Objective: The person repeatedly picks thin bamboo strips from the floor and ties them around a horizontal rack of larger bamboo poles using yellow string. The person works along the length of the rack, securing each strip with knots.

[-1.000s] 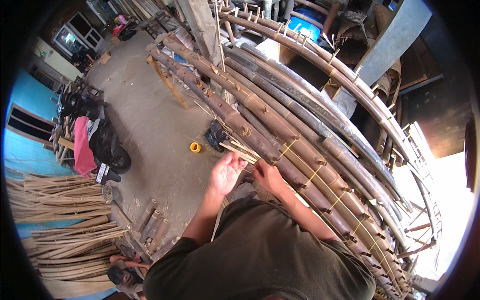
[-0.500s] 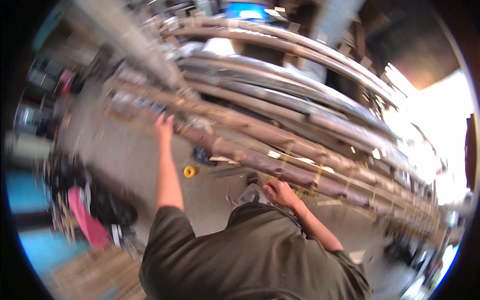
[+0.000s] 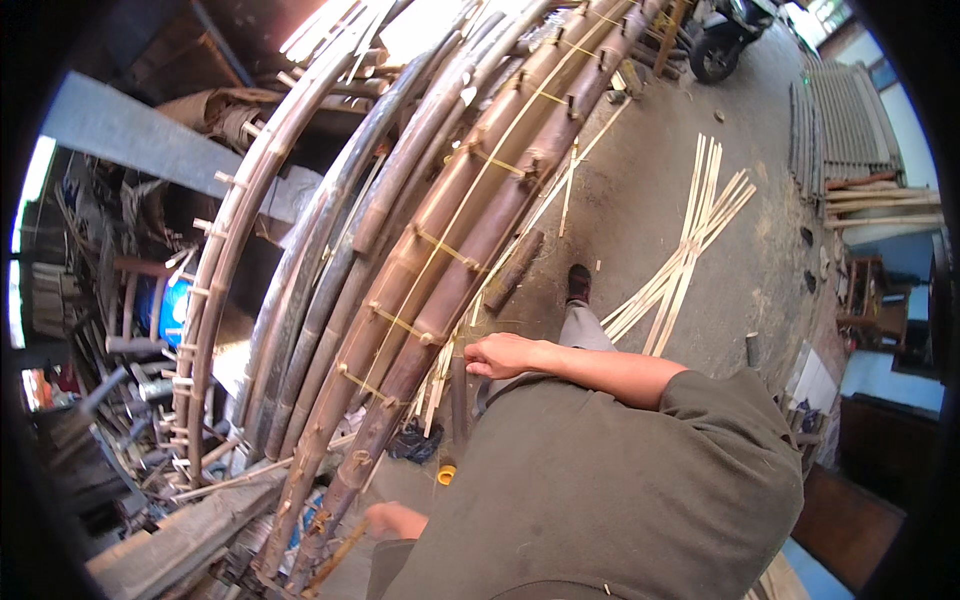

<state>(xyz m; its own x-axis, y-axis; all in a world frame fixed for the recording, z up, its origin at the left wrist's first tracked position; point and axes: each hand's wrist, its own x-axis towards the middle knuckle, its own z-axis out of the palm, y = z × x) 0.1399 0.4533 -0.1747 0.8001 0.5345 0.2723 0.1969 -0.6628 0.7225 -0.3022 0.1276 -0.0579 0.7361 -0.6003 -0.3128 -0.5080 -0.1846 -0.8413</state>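
Observation:
My right hand (image 3: 500, 355) is in front of my body, its fingers curled inward; whatever they may hold is hidden. Just to its left run two long brown bamboo poles (image 3: 445, 308), side by side and joined by several yellow ties (image 3: 447, 246). A thin yellowish line (image 3: 470, 190) stretches lengthwise between them. Lower down, my left hand (image 3: 395, 521) is blurred beside the near end of the poles, its fingers not clear. A short brown pole piece (image 3: 516, 271) lies on the floor beyond my right hand.
Pale split strips (image 3: 690, 245) lie crossed on the floor to the right. More bamboo poles (image 3: 310, 225) and a curved frame with pegs (image 3: 205, 320) stand left. A yellow ring (image 3: 446, 474) sits by my body. A motorbike wheel (image 3: 714, 58) is far ahead.
The view has swung right, so the poles now run away ahead on my left. My left hand, earlier stretched out over the poles' end, is now lower and nearer my body. My right hand stays curled.

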